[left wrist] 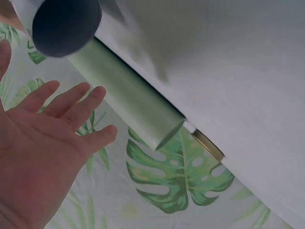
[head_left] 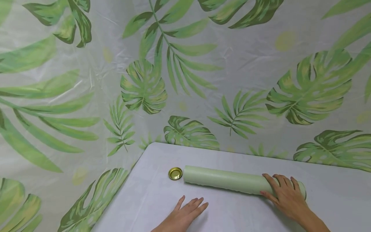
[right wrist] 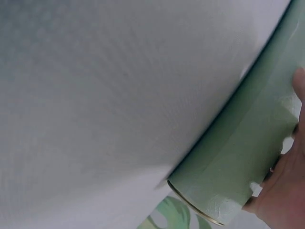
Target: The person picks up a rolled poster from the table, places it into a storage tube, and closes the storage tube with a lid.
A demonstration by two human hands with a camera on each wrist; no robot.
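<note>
A long pale green tube lies on its side across the white table. My right hand grips it near the right end, fingers over the far side and thumb on the near side. In the right wrist view the green tube shows a thin gold rim at its end. Just beyond the tube's left end sits a round, shallow gold metal lid. My left hand is held nearer to me, below the lid and tube, fingers spread and holding nothing; its palm shows in the left wrist view.
The white tabletop has a rounded far left corner. Leaf-printed sheeting hangs behind and left of it. A dark round shape with a pale rim fills the top left of the left wrist view.
</note>
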